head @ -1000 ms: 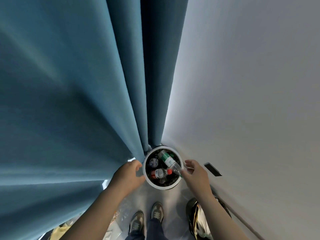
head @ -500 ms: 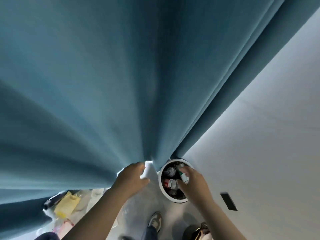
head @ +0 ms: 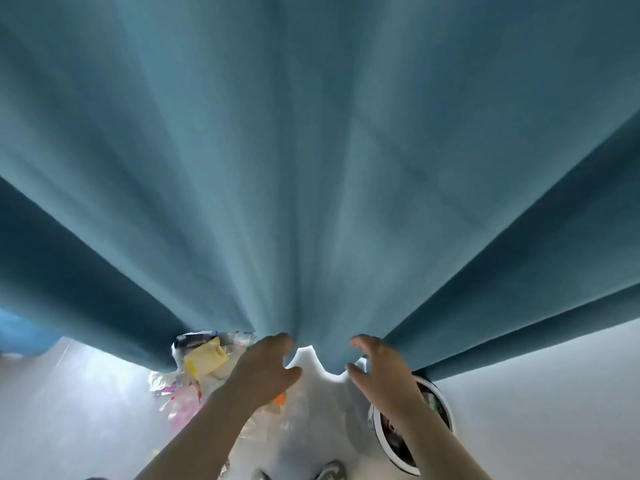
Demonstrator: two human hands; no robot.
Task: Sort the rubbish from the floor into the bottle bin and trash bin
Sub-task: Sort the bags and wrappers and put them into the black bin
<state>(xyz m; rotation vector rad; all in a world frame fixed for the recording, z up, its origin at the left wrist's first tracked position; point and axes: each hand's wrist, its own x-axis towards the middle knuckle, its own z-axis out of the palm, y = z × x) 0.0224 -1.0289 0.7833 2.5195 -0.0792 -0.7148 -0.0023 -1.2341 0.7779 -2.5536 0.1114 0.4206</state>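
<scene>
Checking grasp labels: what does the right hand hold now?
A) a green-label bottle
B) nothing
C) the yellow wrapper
B: the right hand is empty, its fingers loosely curled in front of the curtain, and its forearm crosses the white bin.

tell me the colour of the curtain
Plain teal blue curtain, clearest in the head view.
</scene>
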